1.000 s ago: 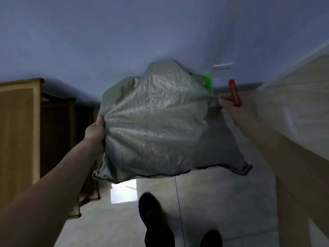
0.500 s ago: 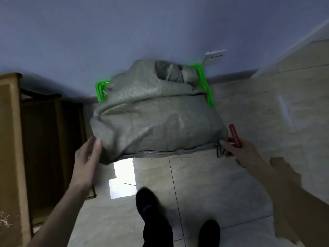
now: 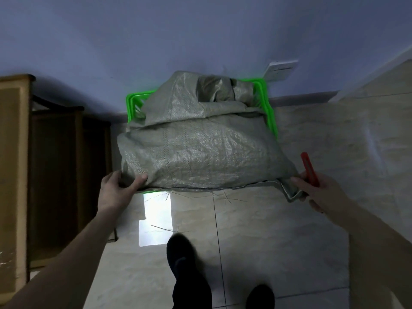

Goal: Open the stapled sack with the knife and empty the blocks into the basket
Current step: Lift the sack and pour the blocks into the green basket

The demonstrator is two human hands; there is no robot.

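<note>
Tiled floor (image 3: 256,230), blue wall, wooden cabinet (image 3: 44,175) at left. Sack (image 3: 200,152): grey woven, now slumped across green basket (image 3: 270,121); a second ago held aloft. Left hand (image 3: 116,190): grip reclosed on near-left corner after letting go. Right hand (image 3: 321,192): pinching near-right corner, red knife (image 3: 310,169) kept in the same grip. Blocks: not visible. Judgement: emptying under way; lifting the near edge should tip the contents out.

A grey woven plastic sack (image 3: 200,148) lies slumped over a bright green plastic basket (image 3: 268,108) at twelve o'clock. The left hand (image 3: 116,190) grips its seven o'clock corner; the right hand (image 3: 321,192) pinches the four o'clock corner, apparently also holding a red-handled knife (image 3: 308,168).
</note>
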